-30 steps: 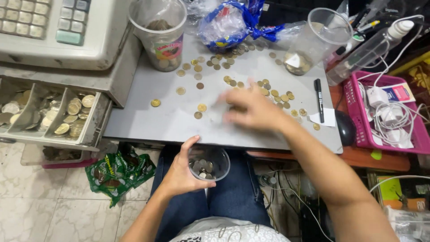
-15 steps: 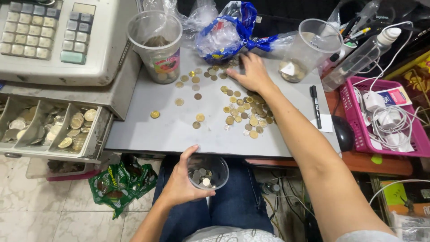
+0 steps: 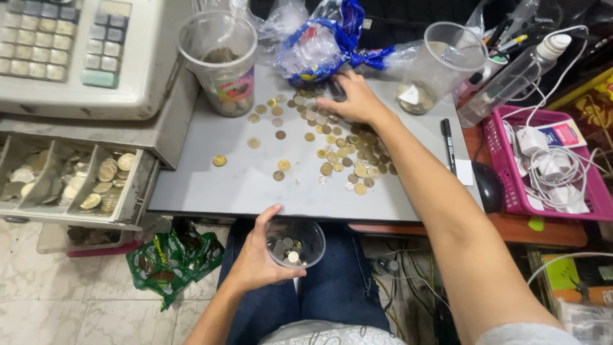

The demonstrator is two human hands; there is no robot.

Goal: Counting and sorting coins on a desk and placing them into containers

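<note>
Head view: the left hand wraps its fingers around a small clear cup holding a few coins, below the counter's near edge at 6 o'clock. The right hand lies flat, fingers spread and gripping nothing, on the far end of the scattered coins at 12 o'clock. A till drawer stands open at 9 o'clock.

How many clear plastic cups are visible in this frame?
3. One cup is held in the left hand below the table edge, a tall printed cup stands by the cash register, and another cup stands past the right hand. None appears hidden.
</note>
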